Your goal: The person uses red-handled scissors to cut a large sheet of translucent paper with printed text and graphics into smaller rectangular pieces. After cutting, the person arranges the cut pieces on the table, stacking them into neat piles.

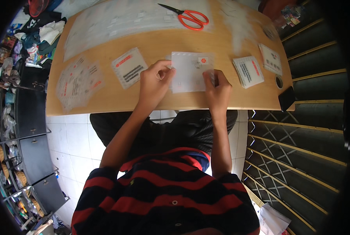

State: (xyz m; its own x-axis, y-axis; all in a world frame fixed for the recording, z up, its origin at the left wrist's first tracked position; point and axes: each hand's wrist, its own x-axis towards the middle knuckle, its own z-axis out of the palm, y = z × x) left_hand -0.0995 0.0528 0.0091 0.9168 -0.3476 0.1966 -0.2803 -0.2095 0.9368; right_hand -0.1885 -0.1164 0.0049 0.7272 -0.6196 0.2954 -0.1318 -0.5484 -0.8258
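A white rectangular card or sheet with a small red-marked label near its upper right corner is held just over the near part of the desk. My left hand pinches its left edge between thumb and fingers. At the right edge, my right hand has its thumb and fingers closed on it too. A translucent margin shows along the sheet's right side; whether this is a plastic sleeve around it is hard to tell. To the left of my left hand lies a translucent printed packet. Beyond my right hand sits a stack of similar packets.
Overlapping printed translucent packets are spread at the desk's left. Another stack lies far right, near a cable hole and a black phone-like object. Red-handled scissors rest on plastic sheeting at the back.
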